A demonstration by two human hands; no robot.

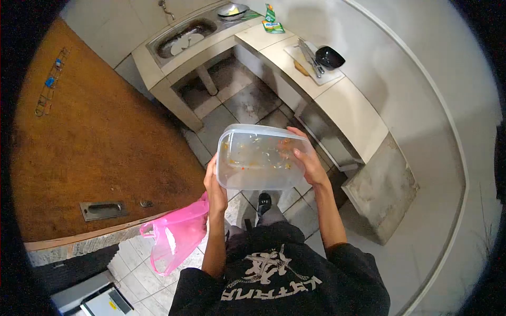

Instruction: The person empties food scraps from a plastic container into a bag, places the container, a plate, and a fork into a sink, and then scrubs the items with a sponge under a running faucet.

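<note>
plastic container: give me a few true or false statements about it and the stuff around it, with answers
1. Both the left hand and the right hand hold the clear container. True.
2. The container is spotlessly clean inside. False: food scraps cling to its inside.
3. A pink bag hangs beside the left arm. True.
4. The black bowl sits in the sink. False: it rests on the white board on the counter.
</note>
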